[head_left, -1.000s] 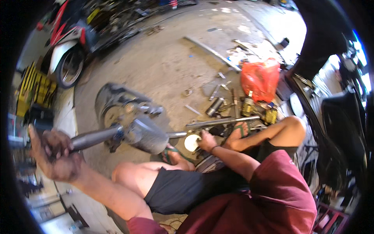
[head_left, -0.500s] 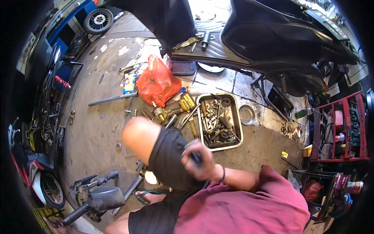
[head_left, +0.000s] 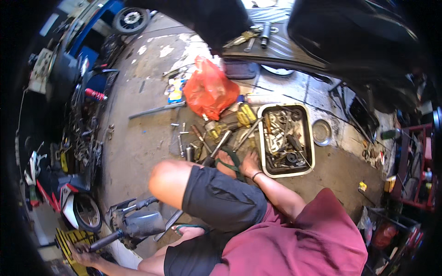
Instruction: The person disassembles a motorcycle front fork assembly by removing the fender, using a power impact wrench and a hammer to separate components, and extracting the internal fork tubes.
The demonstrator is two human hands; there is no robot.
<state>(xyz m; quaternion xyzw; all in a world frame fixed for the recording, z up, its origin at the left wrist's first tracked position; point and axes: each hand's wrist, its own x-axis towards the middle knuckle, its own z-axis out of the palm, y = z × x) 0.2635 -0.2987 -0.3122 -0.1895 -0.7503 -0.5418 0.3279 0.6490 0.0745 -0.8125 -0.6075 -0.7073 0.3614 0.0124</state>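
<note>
My left hand (head_left: 83,254), at the lower left, is closed round the lower end of a motorcycle front fork assembly (head_left: 140,225). A dark, rounded cover and metal tubes show on it, and it lies tilted beside my leg. My right hand (head_left: 250,163) is low on the floor between my sandalled foot (head_left: 226,164) and a white-rimmed tray (head_left: 263,162) of loose parts. Its fingers look stretched out, though their tips are blurred. Near them lie a metal-shafted tool (head_left: 248,134) and a yellow and black power drill (head_left: 217,129).
A red plastic bag (head_left: 209,92) stands behind the tools, with a long metal tube (head_left: 156,110) to its left. A round metal dish (head_left: 322,132) sits right of the tray. Ahead is a scooter footboard (head_left: 299,50) with tools on it. A red rack (head_left: 414,170) stands far right.
My right hand has gone from above my knee down to the floor beside the tray. The view has shifted, so the scene sits further right. My left hand keeps hold of the fork assembly.
</note>
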